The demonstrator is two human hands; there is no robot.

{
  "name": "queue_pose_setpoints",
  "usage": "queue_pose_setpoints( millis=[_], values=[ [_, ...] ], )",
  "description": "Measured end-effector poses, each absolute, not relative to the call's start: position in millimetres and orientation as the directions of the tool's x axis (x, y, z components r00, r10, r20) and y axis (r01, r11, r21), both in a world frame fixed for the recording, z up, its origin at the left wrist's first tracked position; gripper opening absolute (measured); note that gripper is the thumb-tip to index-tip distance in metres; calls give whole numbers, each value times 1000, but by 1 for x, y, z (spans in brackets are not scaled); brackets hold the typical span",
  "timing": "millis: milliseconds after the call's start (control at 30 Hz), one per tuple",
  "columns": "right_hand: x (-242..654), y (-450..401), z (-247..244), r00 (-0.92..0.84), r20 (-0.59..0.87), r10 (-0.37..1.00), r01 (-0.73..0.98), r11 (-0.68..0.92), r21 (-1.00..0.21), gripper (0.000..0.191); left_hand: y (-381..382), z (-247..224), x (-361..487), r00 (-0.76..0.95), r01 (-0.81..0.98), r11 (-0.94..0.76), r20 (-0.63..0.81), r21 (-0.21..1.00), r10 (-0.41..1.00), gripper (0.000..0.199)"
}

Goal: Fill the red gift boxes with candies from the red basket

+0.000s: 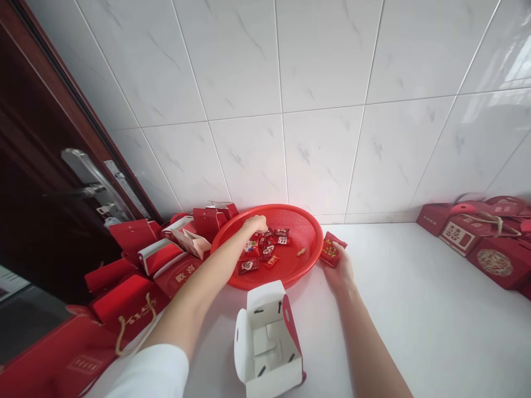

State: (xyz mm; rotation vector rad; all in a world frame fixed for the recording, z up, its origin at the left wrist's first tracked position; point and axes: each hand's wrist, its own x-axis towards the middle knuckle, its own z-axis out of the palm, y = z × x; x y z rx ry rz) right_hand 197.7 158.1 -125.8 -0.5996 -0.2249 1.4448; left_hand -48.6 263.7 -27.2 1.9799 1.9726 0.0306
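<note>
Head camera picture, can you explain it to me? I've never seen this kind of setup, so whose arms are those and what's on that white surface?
There is no machine here: the arms belong to the person wearing the camera on their head, looking forward and down. The left hand reaches into a red plastic mesh basket of small wrapped packets; whether it holds one is hidden. The right hand, beside the basket, has its grip on a red packet with gold print. Nearer the camera, an open cardboard box, white inside, sits on the white surface. More red boxes stand at both sides: the left group and the right group.
</note>
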Motion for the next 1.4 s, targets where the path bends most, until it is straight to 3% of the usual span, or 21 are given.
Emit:
queue_pose_setpoints(
  millis=[167, 367, 700, 933, 1167, 1400],
  values=[
    [196, 158, -125, 143, -209, 967, -862, 17, -507, 21, 254, -27, -42, -33, 989, 84, -377, 119, 926, 33],
    [197, 156, -121, 132, -222, 966, -863, 2, -505, 18, 252, -28, -36, 11, 992, 39, -397, 117, 918, 36],
    [196, 154, -118, 131, -231, 964, -864, -3, -503, 19, 258, -33, -33, 269, 903, -78, -415, 423, 869, 33],
    [196, 154, -117, 138, -231, 963, -862, 3, -507, 20, 258, -24, -33, 383, 779, -55, -403, 625, 831, 31],
    [196, 153, -117, 138, -231, 963, -860, 1, -510, 18, 255, -18, -33, 413, 677, 76, -464, 732, 783, 28],
    [196, 152, -117, 139, -219, 966, -856, 6, -517, 21, 249, -15, -34, 361, 650, 178, -507, 738, 783, 27]
  ],
)
